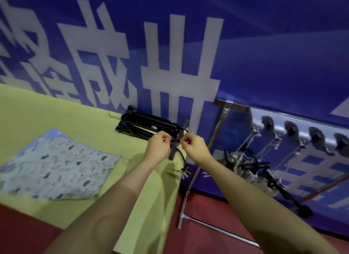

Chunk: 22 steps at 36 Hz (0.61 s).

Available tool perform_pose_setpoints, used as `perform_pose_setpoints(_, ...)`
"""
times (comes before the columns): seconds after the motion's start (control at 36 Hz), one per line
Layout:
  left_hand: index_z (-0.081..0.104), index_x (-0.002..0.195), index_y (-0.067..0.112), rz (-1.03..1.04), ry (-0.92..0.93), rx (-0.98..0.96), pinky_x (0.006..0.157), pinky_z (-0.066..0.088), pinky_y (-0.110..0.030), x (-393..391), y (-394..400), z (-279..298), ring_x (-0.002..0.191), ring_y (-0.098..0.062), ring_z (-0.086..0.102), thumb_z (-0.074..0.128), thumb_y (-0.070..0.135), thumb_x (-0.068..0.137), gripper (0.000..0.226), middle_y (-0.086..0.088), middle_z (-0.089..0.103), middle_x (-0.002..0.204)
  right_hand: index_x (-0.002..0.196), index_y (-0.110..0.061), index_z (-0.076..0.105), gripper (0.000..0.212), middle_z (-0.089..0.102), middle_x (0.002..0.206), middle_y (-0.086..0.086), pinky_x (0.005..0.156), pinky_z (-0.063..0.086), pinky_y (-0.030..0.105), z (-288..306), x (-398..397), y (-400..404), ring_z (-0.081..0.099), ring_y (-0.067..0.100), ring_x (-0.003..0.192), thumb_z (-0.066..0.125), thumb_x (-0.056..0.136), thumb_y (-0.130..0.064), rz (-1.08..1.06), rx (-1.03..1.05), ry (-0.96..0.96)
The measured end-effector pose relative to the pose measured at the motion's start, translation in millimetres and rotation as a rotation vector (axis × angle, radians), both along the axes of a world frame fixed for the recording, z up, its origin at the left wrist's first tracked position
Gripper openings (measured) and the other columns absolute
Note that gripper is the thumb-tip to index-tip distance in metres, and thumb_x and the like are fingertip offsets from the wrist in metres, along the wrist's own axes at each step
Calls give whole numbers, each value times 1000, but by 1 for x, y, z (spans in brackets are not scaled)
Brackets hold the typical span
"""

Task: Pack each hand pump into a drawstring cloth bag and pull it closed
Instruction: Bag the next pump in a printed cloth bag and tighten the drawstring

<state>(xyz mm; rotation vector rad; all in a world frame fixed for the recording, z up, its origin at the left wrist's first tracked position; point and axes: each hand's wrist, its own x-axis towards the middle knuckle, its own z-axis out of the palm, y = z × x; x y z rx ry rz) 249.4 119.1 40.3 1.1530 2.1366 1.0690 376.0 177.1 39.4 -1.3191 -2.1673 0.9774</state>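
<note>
A blue banner (245, 51) with large white characters fills the upper frame; below it, at left, a table under a yellow-green cloth (79, 113) runs from the left edge to mid-frame, over a red floor (204, 212). A stack of black hand pumps (149, 124) lies at the far edge of the table, just beside the banner. Your left hand (158, 147) and right hand (193, 147) are raised near each other at frame centre, just in front of the stack, fingers curled. They appear to pinch something small at the T-handle end of the nearest pump; blur hides exactly what each holds. A hose dangles below them. Patterned grey-white cloth bags (56, 170) lie flat at left on the table. At right, a metal stand (196, 180) leans by the table, with more pumps behind it.
</note>
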Motion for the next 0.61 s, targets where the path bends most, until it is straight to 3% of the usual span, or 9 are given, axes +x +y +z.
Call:
perform_pose_setpoints(0.11,63,110,9,51,3,-63,78,40,-23,-59,-31,-18,103,-23,60,45,10,95,23,-8,66,112,80,-9,60,14,54,63,-3,65,45,35,-17,-60,-18,55,22,67,52,91,-14,46,-50,14)
perform_pose_setpoints(0.33,59,114,4,77,-32,-202,80,43,-24,-153,-88,-56,106,-26,59,42,7,95,26,-13,63,115,85,-19,64,15,66,82,2,73,53,41,-64,-152,-52,64,26,82,50,91,-16,144,-177,-45)
perform_pose_setpoints(0.47,57,96,11,121,-7,-348,81,47,-32,-189,-105,-83,90,-26,56,49,5,90,12,-3,57,86,102,-19,65,24,62,91,0,74,53,40,-96,-197,-66,63,27,81,44,92,-13,322,-196,-163)
perform_pose_setpoints(0.56,61,95,-2,134,98,-410,78,49,-39,-194,-112,-93,93,-33,60,52,6,87,14,-19,63,97,113,-17,62,30,62,111,2,87,48,35,-109,-209,-68,61,27,103,43,92,-10,409,-175,-263)
perform_pose_setpoints(0.61,59,103,-1,89,190,-476,81,47,-40,-198,-112,-100,103,-35,56,52,13,88,22,-20,59,109,123,-16,58,38,57,127,6,97,42,34,-124,-218,-66,53,28,117,48,88,-8,497,-103,-337)
